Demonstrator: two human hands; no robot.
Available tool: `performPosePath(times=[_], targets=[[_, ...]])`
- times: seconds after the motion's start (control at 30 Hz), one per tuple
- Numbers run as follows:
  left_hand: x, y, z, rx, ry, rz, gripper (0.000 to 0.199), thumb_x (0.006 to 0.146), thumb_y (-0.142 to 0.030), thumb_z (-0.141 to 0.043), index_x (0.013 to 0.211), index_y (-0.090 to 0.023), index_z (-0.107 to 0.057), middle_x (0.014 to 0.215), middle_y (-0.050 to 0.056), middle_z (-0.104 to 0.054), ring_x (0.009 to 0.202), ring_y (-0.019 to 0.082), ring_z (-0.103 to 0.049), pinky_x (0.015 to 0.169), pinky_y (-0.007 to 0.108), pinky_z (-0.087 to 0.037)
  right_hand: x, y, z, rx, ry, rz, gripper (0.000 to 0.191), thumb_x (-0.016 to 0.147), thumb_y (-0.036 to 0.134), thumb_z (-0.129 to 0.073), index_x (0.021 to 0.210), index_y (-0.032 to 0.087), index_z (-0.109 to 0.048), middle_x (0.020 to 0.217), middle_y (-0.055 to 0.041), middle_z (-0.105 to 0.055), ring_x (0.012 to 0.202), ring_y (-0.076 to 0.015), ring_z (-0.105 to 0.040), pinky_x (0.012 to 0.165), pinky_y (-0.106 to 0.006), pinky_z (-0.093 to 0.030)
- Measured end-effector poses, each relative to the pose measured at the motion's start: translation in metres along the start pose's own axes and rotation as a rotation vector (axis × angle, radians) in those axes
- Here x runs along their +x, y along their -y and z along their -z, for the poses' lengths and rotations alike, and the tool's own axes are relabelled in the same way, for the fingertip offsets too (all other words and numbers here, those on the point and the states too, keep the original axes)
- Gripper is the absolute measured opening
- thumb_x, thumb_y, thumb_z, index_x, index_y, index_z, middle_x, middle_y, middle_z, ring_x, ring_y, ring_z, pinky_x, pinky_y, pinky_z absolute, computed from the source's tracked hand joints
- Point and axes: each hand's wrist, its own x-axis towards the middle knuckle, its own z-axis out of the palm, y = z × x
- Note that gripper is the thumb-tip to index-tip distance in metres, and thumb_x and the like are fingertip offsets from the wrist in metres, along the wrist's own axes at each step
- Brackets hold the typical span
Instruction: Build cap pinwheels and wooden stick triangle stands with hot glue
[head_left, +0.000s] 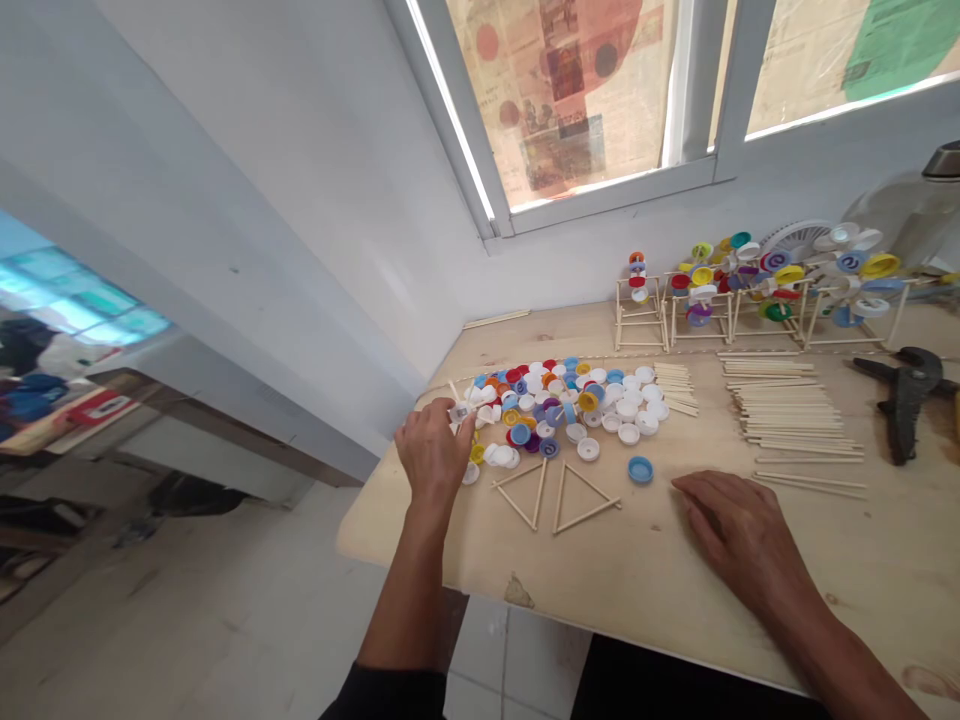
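Note:
At the left end of a pile of colored bottle caps, my left hand pinches a white bottle cap between thumb and fingers. Thin stick ends rise beside that cap; whether they are joined to it I cannot make out. My right hand lies palm down on the tabletop, fingers extended and nothing visible in it. A blue cap sits by itself just left of those fingers. Between my hands lie two triangles made of sticks, a left triangle and a right triangle.
Loose wooden sticks lie beyond my right hand, with a shorter bundle beside the caps. Stick frames with cap wheels stand along the wall. A black glue gun is at right. The table's edge drops off at left.

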Motion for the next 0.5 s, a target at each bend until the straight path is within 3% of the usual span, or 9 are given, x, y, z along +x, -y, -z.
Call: performPosePath(times=[0.17, 0.23, 0.3, 0.4, 0.5], targets=[[-0.024, -0.001, 0.017, -0.548, -0.116, 0.101, 0.025, 0.08, -0.038, -0.056, 0.098, -0.021, -0.057, 0.084, 0.002, -0.061, 0.082, 0.018, -0.057, 0.081, 0.031, -0.044, 0.0, -0.002, 0.0, 0.001, -0.008, 0.001, 0.024, 0.089, 0.027, -0.045, 0.097, 0.021, -0.067, 0.1, -0.0055, -0.071, 0.095, -0.0212, -0.064, 0.083, -0.037, -0.039], [-0.039, -0.007, 0.02, -0.835, -0.049, 0.108, 0.027, 0.078, -0.039, -0.058, 0.097, -0.02, -0.056, 0.081, 0.001, -0.058, 0.077, 0.015, -0.056, 0.075, 0.027, -0.045, 0.0, -0.002, 0.0, -0.002, -0.014, 0.001, 0.025, 0.089, 0.027, -0.045, 0.097, 0.021, -0.067, 0.099, -0.0057, -0.071, 0.095, -0.021, -0.064, 0.084, -0.037, -0.039], [-0.057, -0.017, 0.024, -1.047, 0.111, 0.06, 0.029, 0.077, -0.038, -0.061, 0.097, -0.018, -0.057, 0.083, 0.002, -0.059, 0.076, 0.015, -0.055, 0.072, 0.027, -0.044, 0.0, -0.002, 0.001, -0.011, -0.018, -0.003, 0.026, 0.089, 0.028, -0.044, 0.097, 0.02, -0.067, 0.099, -0.0061, -0.071, 0.096, -0.0213, -0.064, 0.084, -0.037, -0.039], [-0.087, -0.042, 0.03, -1.098, 0.319, -0.014, 0.023, 0.079, -0.033, -0.06, 0.095, -0.017, -0.06, 0.081, 0.003, -0.061, 0.077, 0.016, -0.055, 0.074, 0.029, -0.044, 0.0, -0.002, 0.001, -0.016, -0.024, -0.015, 0.025, 0.089, 0.027, -0.044, 0.097, 0.02, -0.067, 0.099, -0.0063, -0.071, 0.096, -0.0219, -0.064, 0.084, -0.038, -0.039], [-0.114, -0.069, 0.035, -1.02, 0.434, -0.124, 0.019, 0.078, -0.027, -0.06, 0.095, -0.018, -0.061, 0.085, 0.004, -0.063, 0.081, 0.018, -0.057, 0.076, 0.031, -0.044, 0.002, -0.001, 0.003, -0.006, -0.044, -0.017, 0.025, 0.089, 0.026, -0.044, 0.097, 0.019, -0.067, 0.098, -0.006, -0.071, 0.095, -0.0219, -0.064, 0.084, -0.039, -0.04]])
